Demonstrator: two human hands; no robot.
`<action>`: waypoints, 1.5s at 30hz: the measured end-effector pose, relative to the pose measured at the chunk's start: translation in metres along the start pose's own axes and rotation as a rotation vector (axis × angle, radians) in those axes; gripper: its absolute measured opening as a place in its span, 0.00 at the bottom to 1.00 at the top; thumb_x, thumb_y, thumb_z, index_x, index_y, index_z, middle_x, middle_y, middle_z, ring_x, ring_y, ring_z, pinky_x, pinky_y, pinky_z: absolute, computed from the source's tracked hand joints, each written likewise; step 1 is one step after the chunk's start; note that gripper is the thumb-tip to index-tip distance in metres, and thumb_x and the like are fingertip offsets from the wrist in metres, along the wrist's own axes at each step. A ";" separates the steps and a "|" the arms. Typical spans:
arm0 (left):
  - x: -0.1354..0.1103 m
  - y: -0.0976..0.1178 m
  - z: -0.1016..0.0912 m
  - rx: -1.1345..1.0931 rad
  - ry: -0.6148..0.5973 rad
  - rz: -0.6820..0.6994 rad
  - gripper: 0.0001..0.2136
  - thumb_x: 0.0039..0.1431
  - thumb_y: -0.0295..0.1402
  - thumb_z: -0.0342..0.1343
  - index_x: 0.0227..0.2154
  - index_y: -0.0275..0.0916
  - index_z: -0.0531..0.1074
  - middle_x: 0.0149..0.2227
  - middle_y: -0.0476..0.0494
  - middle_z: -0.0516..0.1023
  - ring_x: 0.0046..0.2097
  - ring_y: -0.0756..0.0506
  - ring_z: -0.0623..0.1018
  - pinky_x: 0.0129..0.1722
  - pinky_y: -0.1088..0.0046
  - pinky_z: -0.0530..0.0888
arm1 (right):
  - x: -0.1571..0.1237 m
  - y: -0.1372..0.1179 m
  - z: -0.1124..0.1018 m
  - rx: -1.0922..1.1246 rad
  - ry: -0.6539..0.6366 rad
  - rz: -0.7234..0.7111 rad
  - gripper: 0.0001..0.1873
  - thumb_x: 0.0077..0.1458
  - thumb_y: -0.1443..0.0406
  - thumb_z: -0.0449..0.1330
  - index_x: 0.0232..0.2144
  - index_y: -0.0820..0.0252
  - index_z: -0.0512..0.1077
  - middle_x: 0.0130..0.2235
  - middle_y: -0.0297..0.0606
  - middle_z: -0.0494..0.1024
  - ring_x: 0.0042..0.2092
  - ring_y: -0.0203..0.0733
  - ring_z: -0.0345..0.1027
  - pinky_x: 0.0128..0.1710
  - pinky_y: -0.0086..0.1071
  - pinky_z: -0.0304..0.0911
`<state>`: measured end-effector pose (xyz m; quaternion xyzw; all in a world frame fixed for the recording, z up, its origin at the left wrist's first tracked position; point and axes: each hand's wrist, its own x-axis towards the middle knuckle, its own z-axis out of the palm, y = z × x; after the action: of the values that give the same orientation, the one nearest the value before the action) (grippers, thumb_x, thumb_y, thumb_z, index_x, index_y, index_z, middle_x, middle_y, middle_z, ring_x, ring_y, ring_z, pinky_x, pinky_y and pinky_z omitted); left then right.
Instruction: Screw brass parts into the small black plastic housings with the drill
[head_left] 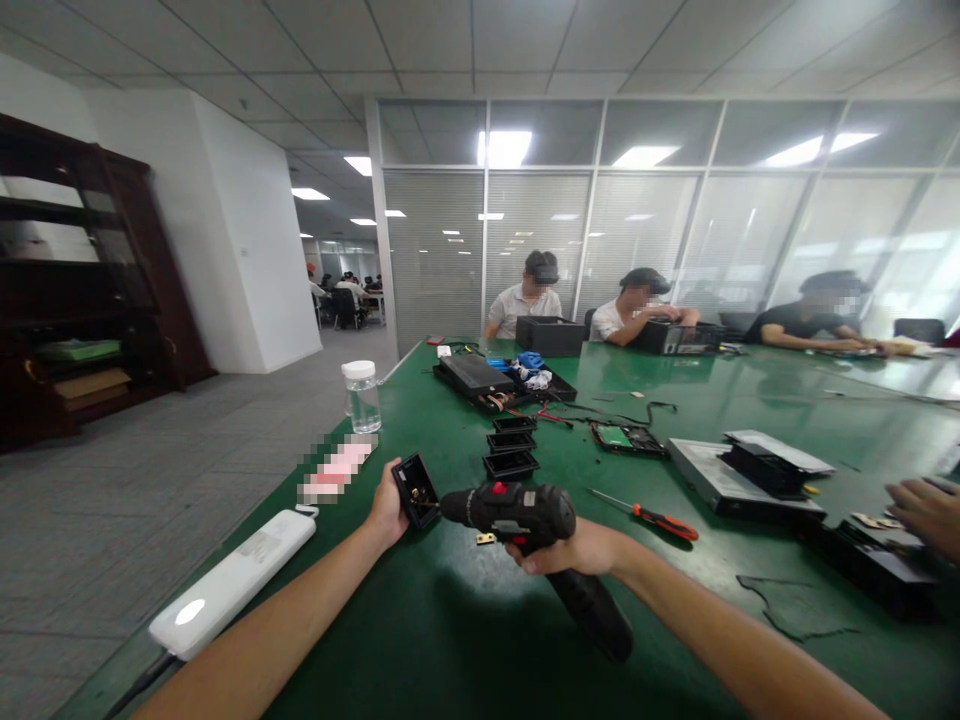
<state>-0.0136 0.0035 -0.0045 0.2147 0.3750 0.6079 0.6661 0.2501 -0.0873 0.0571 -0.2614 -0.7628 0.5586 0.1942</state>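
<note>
Left hand [388,512]: fingers closed round a small black box [415,490], open side turned toward the drill. Right hand [581,550]: fingers wrapped tight on the drill [510,508], its nose at the box's opening. A brass piece [485,538] lay just under the nose on the green table [450,640]. Past the fingers sat three black trays [511,446]; to their right, a red-handled screwdriver [654,519].

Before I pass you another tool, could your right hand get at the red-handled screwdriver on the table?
Probably not at once: the right hand is wrapped around the black power drill. The red-handled screwdriver lies on the table beside that forearm, with nothing between them, so only the full grip hinders it.
</note>
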 end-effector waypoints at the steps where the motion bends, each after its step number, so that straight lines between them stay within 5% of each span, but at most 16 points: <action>1: 0.000 0.000 0.000 0.000 0.003 0.000 0.13 0.45 0.43 0.51 0.23 0.36 0.66 0.20 0.47 0.69 0.22 0.46 0.71 0.25 0.67 0.69 | 0.000 -0.001 0.000 0.005 0.002 0.009 0.13 0.42 0.67 0.60 0.34 0.65 0.66 0.32 0.35 0.66 0.33 0.34 0.59 0.34 0.27 0.58; 45: 0.000 -0.001 0.001 -0.024 0.043 0.014 0.12 0.44 0.42 0.52 0.23 0.37 0.67 0.20 0.47 0.71 0.23 0.46 0.72 0.25 0.67 0.70 | 0.000 0.004 -0.002 -0.024 -0.010 0.030 0.12 0.44 0.65 0.60 0.34 0.65 0.66 0.31 0.34 0.65 0.33 0.33 0.59 0.34 0.27 0.57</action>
<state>-0.0121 0.0037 -0.0048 0.1961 0.3803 0.6215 0.6562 0.2519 -0.0855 0.0543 -0.2722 -0.7664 0.5537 0.1787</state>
